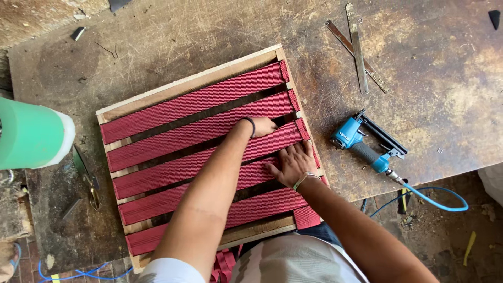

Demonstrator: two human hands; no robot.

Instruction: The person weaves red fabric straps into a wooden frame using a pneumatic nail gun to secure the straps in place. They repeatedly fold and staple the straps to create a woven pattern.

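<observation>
Bright even daylight, soft faint shadows, sharp focus, no glare

A square wooden frame (192, 84) lies on the worn counter (440, 73), crossed by red webbing straps (194, 102) stretched side by side. The left hand (260, 126) reaches among the straps near the frame's right side, fingers tucked under one band, while the right hand (294, 164) lies flat on the straps just below it. A blue pneumatic stapler (367, 144) with a blue hose (435, 196) rests to the right of the frame; scissors (86, 175) lie to its left, beside a green roll (31, 134)
</observation>
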